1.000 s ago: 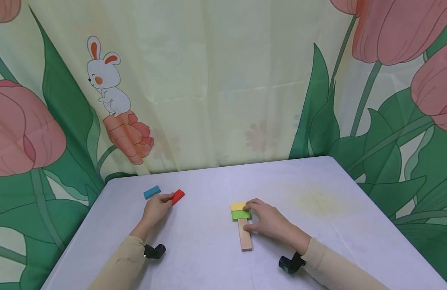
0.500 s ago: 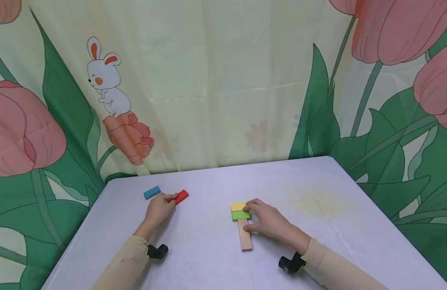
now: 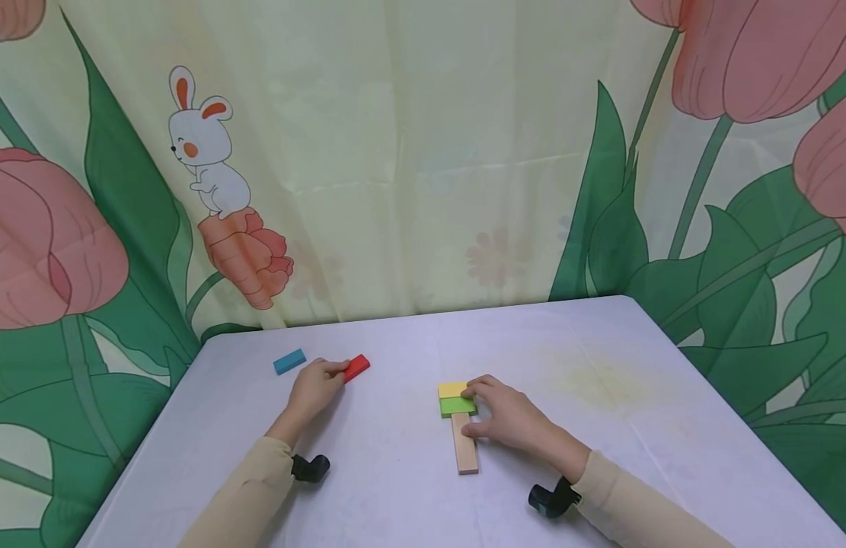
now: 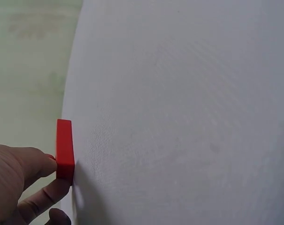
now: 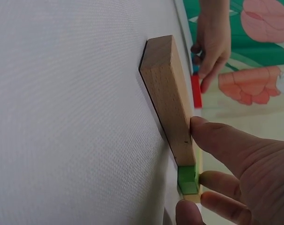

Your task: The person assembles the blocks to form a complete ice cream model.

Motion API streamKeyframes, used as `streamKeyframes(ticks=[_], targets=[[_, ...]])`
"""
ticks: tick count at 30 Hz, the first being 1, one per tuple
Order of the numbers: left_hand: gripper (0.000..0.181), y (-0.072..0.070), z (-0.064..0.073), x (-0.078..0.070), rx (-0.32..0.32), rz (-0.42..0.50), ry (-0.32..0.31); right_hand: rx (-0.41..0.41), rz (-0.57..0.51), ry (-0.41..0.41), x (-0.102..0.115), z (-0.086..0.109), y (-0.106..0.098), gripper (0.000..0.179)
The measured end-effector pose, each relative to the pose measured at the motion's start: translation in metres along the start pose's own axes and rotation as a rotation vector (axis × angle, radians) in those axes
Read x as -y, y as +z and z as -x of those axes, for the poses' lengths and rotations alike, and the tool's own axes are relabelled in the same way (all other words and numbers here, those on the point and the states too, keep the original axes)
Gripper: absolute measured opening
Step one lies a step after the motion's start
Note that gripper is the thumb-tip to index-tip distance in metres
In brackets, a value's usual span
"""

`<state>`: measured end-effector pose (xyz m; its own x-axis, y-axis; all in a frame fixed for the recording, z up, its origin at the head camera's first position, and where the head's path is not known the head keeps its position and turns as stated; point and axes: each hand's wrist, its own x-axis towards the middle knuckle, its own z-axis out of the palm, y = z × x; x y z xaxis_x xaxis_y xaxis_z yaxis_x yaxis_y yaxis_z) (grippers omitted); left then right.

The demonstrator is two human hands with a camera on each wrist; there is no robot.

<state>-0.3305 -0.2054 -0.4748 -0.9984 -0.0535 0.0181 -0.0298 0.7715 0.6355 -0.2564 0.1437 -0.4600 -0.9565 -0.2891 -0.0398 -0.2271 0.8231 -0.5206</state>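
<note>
A red block (image 3: 357, 368) is pinched between the thumb and fingers of my left hand (image 3: 317, 387); the left wrist view shows the block (image 4: 65, 147) at its left edge. My right hand (image 3: 508, 415) rests over a row of blocks on the table. Its thumb touches a plain wooden block (image 3: 467, 453), and its fingers reach the green block (image 3: 457, 406) and the yellow block (image 3: 451, 390). The green block lies across the wooden block's far end, with yellow behind it. In the right wrist view the wooden block (image 5: 166, 93) stretches away from the green block (image 5: 188, 180).
Behind the left hand a blue block (image 3: 289, 361) lies on the white-covered table (image 3: 395, 502). A printed curtain (image 3: 409, 190) with tulips and a rabbit hangs at the table's far edge. Each wrist wears a small black camera.
My left hand has moved to the right with the red block, away from the blue block. The right hand and the blocks under it stay in place.
</note>
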Motion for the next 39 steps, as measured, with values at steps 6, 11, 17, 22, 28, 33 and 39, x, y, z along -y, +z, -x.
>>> streamKeyframes(ticks=[6, 11, 17, 22, 28, 33, 39], targets=[[0.034, 0.005, -0.003, -0.006, 0.017, -0.001, 0.008, 0.001, -0.007, 0.003, -0.001, -0.001, 0.001, 0.055], [0.034, 0.009, -0.005, -0.01, 0.036, 0.002, 0.001, 0.001, -0.019, -0.001, -0.002, -0.001, 0.002, 0.055], [0.034, 0.013, -0.006, -0.016, 0.041, 0.002, 0.006, -0.002, -0.013, -0.008, -0.002, -0.001, 0.001, 0.054], [0.033, 0.02, -0.008, -0.021, 0.04, -0.001, 0.004, 0.001, -0.011, -0.013, -0.002, -0.001, 0.001, 0.054], [0.033, 0.027, -0.011, -0.027, 0.044, -0.002, 0.013, 0.003, -0.012, -0.011, -0.002, -0.001, 0.001, 0.054], [0.032, 0.031, -0.011, -0.033, 0.05, 0.008, 0.011, 0.007, -0.019, -0.001, -0.002, -0.002, 0.003, 0.053], [0.032, 0.037, -0.014, -0.038, 0.051, 0.014, 0.021, -0.001, -0.014, -0.005, -0.002, -0.001, 0.002, 0.053]])
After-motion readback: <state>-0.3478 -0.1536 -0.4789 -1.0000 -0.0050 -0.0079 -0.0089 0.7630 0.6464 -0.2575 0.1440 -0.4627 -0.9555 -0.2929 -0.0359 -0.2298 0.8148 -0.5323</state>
